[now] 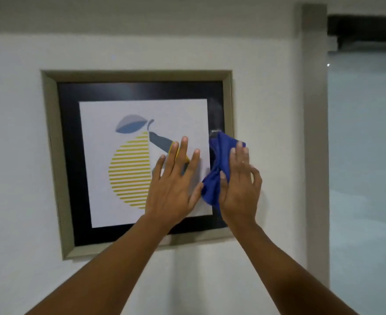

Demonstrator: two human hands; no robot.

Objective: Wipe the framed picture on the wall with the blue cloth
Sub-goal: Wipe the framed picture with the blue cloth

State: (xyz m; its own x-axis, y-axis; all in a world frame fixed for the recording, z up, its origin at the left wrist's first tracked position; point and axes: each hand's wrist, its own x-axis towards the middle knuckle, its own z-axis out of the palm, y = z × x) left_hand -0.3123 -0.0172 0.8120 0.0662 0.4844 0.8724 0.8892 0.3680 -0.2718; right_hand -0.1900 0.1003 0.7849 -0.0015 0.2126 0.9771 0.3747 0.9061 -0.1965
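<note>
The framed picture (53, 155) hangs on a white wall: a beige frame, a black mat and a print of a yellow striped pear with a blue leaf. My left hand (176, 185) lies flat on the glass over the print's lower right, fingers spread, holding nothing. My right hand (239, 185) presses the bunched blue cloth (219, 155) against the right side of the picture, over the black mat and the frame's right edge. The cloth hides part of that edge.
A beige vertical post or door trim (315, 133) runs down the wall right of the picture. Beyond it lies a pale grey frosted pane (367, 155) with a dark bar above it. White wall surrounds the frame on the other sides.
</note>
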